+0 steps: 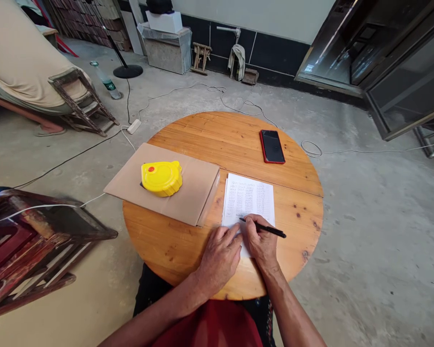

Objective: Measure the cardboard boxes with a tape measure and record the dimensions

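Note:
A white sheet of paper [251,190] with rows of small handwriting lies on a round wooden table [292,193]. My right hand [264,243] is closed round a black pen [269,229], whose tip meets the sheet just below the written rows. At the paper's lower left edge my left hand [220,255] rests with its fingers lying flat, the fingertips on the sheet. To the left, a yellow tape-measure-shaped case [162,178] with a red button sits on a flat cardboard box [198,193]. Neither hand touches these.
A red-edged phone [272,146] lies near the table's far right. Beyond are a wooden stool [83,103], a plastic bottle [110,86], a black stand base [128,71] and cables. A person sits at upper left. A worn wooden chair [36,241] stands at left.

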`<state>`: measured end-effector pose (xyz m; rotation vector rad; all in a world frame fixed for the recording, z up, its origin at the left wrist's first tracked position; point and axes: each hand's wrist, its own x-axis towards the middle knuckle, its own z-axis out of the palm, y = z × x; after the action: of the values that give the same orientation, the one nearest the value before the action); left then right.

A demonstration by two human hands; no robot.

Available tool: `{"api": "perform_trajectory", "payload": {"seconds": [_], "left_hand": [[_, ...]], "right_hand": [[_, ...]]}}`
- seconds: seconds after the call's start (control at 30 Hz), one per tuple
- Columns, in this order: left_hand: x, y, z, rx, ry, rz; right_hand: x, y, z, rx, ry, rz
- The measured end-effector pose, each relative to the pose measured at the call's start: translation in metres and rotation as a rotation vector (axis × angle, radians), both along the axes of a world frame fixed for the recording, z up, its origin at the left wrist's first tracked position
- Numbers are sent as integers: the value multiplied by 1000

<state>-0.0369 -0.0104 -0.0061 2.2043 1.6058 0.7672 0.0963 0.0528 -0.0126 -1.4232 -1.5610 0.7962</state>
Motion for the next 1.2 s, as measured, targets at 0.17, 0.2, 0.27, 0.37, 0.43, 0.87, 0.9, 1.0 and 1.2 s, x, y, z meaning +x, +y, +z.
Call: {"api": "perform_trajectory", "payload": {"seconds": [0.17,0.2,0.27,0.37,0.43,0.87,0.9,1.0,1.2], "left_hand": [[0,0,2,16,-11,2],[0,0,2,14,-11,1],[0,0,2,11,-8,-1],[0,0,1,7,-3,-1],[1,0,1,9,-1,1],[1,1,1,9,39,-6],[1,1,1,10,39,-5],[1,1,2,4,36,-8],[1,1,2,-2,23,-5]], "right_hand": [[0,0,1,-4,45,-6],[0,0,1,-4,38,-3],[-1,0,2,1,20,0],[0,0,3,6,-9,0],[1,0,2,5,-4,-8],[3,-1,0,-16,50,-61],[3,0,0,-17,45,-59],[3,0,-1,-17,40,-52],[3,-1,-3,-7,18,-25]]}}
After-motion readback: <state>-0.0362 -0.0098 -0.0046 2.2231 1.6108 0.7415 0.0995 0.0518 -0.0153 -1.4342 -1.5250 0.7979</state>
